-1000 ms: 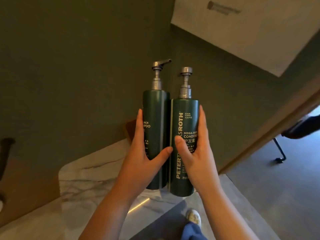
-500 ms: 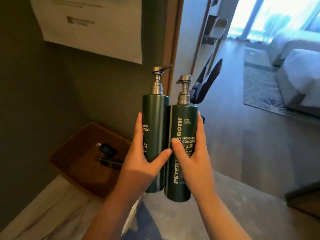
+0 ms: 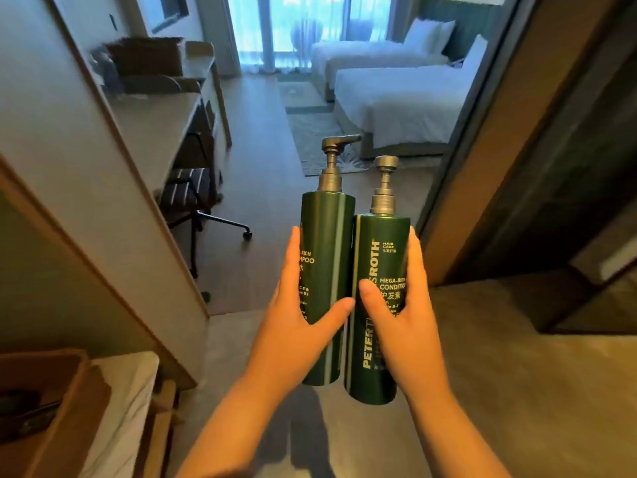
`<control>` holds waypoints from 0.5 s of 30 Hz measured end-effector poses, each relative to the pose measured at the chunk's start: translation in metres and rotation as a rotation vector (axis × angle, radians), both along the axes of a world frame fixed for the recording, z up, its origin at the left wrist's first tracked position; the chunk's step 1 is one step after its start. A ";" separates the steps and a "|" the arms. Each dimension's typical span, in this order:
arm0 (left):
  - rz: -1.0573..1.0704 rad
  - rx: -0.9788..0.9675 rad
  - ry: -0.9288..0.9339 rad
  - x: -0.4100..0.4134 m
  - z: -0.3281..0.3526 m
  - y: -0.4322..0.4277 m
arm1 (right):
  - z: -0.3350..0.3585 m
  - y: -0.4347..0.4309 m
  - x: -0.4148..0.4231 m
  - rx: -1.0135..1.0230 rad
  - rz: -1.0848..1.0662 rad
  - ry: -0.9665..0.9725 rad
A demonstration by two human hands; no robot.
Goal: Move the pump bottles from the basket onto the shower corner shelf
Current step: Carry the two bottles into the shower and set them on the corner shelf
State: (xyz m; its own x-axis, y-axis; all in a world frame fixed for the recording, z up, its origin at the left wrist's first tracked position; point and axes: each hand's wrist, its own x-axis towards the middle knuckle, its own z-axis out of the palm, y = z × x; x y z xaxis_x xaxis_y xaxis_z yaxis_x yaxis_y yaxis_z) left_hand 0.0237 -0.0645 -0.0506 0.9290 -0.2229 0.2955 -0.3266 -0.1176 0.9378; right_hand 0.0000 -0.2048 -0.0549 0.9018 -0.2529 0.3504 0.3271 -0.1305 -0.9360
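Two dark green pump bottles with grey pumps are held upright side by side in front of me, touching each other. My left hand [image 3: 293, 326] grips the shampoo bottle [image 3: 329, 236] from its left side. My right hand [image 3: 400, 326] grips the conditioner bottle [image 3: 381, 250] from its right side, thumb across the label. The brown basket [image 3: 65, 401] sits at the lower left edge on a marble counter [image 3: 127, 384], with dark small items inside. No shower shelf is in view.
A doorway ahead opens onto a bedroom with two white beds [image 3: 396, 98], a desk [image 3: 162, 108] and a wheeled chair [image 3: 193, 198] on the left. A wooden door frame [image 3: 482, 150] stands on the right. Grey floor lies below.
My view has swung right, from the dark wall and basket to the doorway and bedroom. Both hands keep the same grip on the two bottles, carried along with the turn.
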 end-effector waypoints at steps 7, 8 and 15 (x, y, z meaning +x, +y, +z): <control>-0.245 0.037 -0.013 -0.033 0.011 -0.151 | 0.008 -0.149 -0.072 -0.043 -0.329 -0.027; -0.269 0.064 -0.015 -0.037 0.012 -0.168 | 0.009 -0.166 -0.081 -0.042 -0.391 -0.025; -0.466 0.138 -0.023 -0.041 0.005 -0.272 | -0.001 -0.266 -0.117 0.015 -0.728 -0.010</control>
State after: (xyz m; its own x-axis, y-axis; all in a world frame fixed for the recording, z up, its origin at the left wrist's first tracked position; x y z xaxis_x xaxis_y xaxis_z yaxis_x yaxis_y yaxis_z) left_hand -0.0170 -0.3363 -0.0454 0.7143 -0.6524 0.2533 -0.3945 -0.0765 0.9157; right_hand -0.1171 -0.4708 -0.0555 0.5002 -0.7924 0.3491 0.1708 -0.3049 -0.9369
